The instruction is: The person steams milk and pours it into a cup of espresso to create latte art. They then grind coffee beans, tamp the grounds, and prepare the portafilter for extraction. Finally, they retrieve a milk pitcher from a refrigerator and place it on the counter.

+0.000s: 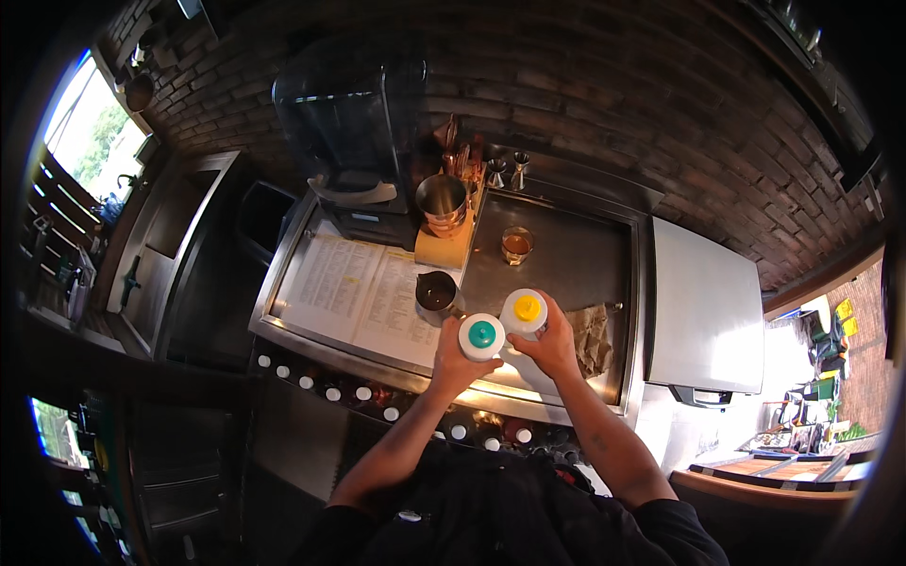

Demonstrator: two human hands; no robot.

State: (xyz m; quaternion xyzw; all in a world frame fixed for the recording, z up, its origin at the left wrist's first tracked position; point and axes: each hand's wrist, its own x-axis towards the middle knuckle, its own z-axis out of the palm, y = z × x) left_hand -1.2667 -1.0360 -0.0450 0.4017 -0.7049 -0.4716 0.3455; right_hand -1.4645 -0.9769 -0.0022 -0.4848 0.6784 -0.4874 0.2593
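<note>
My left hand (453, 364) is closed around a white bottle with a green cap (482, 335), above the front part of the steel counter. Beside it, my right hand (555, 339) grips a white bottle with a yellow cap (526, 308). The two bottles are side by side, close to each other. Just beyond the green-capped bottle stands a metal pitcher (437, 297) with a spout, its inside dark. Farther back, a glass (517, 245) holding an amber-brown liquid rests on the counter. A crumpled brown cloth or paper (592, 339) lies to the right of my right hand.
Printed sheets (347, 290) cover the counter's left side. Behind them stands a blender with a dark sound enclosure (347, 141). A copper-coloured metal cup (443, 201) is on a wooden board (442, 249), near metal jiggers (519, 170). White-capped bottles (363, 393) line the front edge. A light lidded unit (701, 304) adjoins at right.
</note>
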